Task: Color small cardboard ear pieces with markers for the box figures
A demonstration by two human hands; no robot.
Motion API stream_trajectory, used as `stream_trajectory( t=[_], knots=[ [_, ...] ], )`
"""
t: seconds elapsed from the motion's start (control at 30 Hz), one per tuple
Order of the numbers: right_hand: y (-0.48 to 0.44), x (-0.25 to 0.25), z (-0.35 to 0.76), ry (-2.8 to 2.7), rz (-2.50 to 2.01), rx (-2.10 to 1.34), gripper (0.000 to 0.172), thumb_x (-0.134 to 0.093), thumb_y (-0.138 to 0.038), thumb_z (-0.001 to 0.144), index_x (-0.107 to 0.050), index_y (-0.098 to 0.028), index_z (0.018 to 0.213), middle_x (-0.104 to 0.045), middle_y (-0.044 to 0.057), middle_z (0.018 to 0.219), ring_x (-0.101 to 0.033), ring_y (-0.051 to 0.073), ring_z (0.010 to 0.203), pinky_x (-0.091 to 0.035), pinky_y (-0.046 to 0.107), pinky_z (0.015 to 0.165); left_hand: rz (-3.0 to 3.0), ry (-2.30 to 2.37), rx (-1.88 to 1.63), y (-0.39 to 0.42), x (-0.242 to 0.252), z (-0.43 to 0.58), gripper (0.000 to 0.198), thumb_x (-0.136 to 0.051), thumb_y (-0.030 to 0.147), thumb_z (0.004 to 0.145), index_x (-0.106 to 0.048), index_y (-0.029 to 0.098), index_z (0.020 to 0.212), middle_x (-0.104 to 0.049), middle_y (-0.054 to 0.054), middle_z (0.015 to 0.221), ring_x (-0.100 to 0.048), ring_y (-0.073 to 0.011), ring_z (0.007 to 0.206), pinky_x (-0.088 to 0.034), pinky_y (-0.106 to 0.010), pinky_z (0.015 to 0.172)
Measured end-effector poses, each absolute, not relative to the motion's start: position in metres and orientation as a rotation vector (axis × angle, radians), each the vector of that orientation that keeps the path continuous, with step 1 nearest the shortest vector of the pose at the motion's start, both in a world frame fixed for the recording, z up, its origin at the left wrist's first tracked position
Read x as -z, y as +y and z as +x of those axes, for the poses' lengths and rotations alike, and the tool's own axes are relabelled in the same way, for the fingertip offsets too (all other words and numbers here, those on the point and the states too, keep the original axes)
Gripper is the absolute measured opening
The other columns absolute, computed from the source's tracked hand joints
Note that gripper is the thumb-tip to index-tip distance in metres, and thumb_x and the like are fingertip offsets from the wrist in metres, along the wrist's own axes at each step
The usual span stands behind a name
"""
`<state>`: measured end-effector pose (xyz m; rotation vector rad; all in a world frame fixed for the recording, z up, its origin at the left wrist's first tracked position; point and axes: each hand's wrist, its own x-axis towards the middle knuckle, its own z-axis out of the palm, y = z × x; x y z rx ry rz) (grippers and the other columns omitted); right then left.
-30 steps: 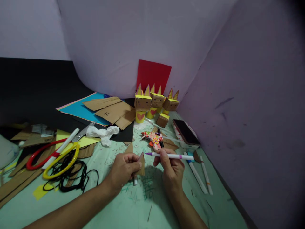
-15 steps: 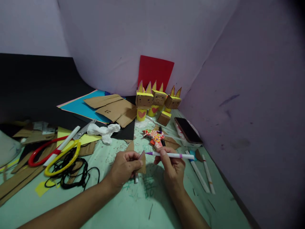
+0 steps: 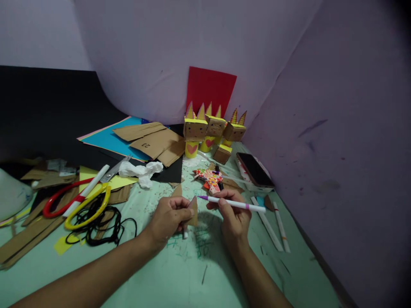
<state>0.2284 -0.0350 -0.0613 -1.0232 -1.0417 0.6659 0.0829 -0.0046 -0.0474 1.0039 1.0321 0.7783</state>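
My left hand (image 3: 167, 217) is closed on a small brown cardboard triangle (image 3: 193, 210), held upright above the green mat (image 3: 180, 273). A white pen cap (image 3: 185, 232) pokes out below that hand. My right hand (image 3: 233, 217) grips a white marker with a purple tip (image 3: 231, 203), held level with its tip close to the triangle's point. Just beyond my hands lies a colourful patterned paper star (image 3: 209, 178). At the back stand three cardboard box-head figures with yellow cone ears (image 3: 213, 132), in front of a red sheet (image 3: 209, 90).
Large scissors with yellow and red handles (image 3: 84, 199) and a black cord (image 3: 102, 224) lie at the left. Cardboard pieces (image 3: 154, 143) rest on blue paper. A crumpled tissue (image 3: 138, 171), a phone (image 3: 254, 170) and two white pens (image 3: 272, 226) lie nearby. A purple backdrop closes in the right side.
The view has tilted slightly, so everything sits a little higher. My hands keep the same grip, with the marker tip still beside the cardboard triangle.
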Motion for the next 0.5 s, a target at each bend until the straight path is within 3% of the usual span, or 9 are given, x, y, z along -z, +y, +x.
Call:
stream_trajectory(
  t=[0.37, 0.5],
  knots=[
    [-0.0388, 0.0597, 0.2274, -1.082, -1.067, -0.690, 0.004, -0.058, -0.023, 0.077, -0.060, -0.019, 0.077, -0.061, -0.003, 0.071, -0.064, 0.011, 0.060, -0.049, 0.022, 0.058, 1.004, 1.017, -0.798, -0.0046, 0.0468, 0.0829, 0.016, -0.064, 0.026, 0.050, -0.054, 0.014, 0.055, -0.047, 0.006, 0.040, -0.037, -0.0047, 0.033, -0.025, -0.017, 0.033],
    [-0.0384, 0.0610, 0.2303, -1.091, -1.063, -0.683, 0.004, -0.057, -0.022, 0.075, -0.059, -0.019, 0.072, -0.060, -0.004, 0.064, -0.062, 0.011, 0.056, -0.047, 0.021, 0.054, 0.984, 1.016, -0.810, -0.0043, 0.0460, 0.0826, 0.016, -0.064, 0.025, 0.050, -0.055, 0.013, 0.056, -0.048, 0.005, 0.041, -0.037, -0.0047, 0.034, -0.025, -0.017, 0.034]
  ],
)
